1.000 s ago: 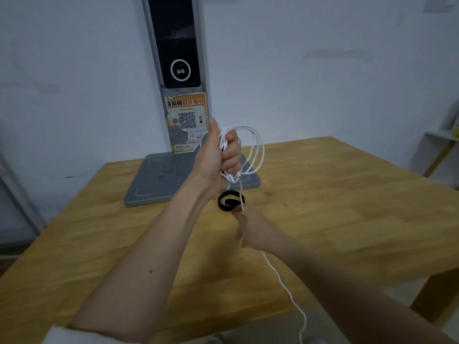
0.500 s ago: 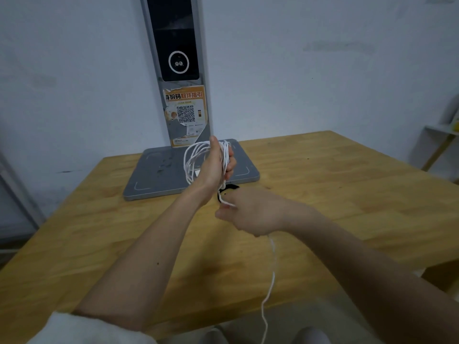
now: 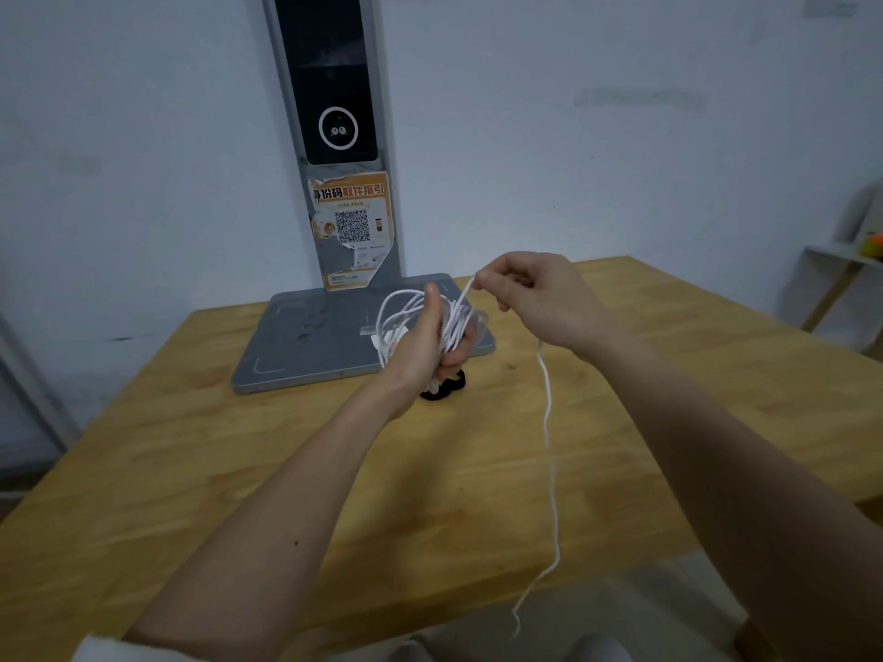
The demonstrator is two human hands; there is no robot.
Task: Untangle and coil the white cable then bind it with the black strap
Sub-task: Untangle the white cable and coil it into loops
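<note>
Above the wooden table (image 3: 621,422), my left hand (image 3: 420,346) is clamped round the white cable (image 3: 396,312), its fingers curled over several loops bunched into one coil; I cannot count the turns exactly where they cross under my fingers. My right hand (image 3: 540,293) is raised just beside it, thumb and forefinger pinching a strand that runs straight down into the coil. One loose tail of the same cable hangs below my right wrist, trails over the table's near edge and ends in the air by my lap.

Just beneath my left hand lies the black strap (image 3: 442,389), one curled piece resting on the wood, partly hidden by my palm; neither hand touches it as far as I can see.

Behind both hands stands one grey scanner stand (image 3: 334,346), a flat base plate with an upright post. On the post is a black panel (image 3: 329,78) with a white ring around two small lenses. Below it is stuck one orange label (image 3: 351,222), torn at its edges, carrying a single QR code and a line of Chinese characters; the smaller print is too fine for me to read.

Off at the right edge a small shelf (image 3: 841,260) holds something orange and green, too blurred to name. I see no box or tray holding anything on the table.
</note>
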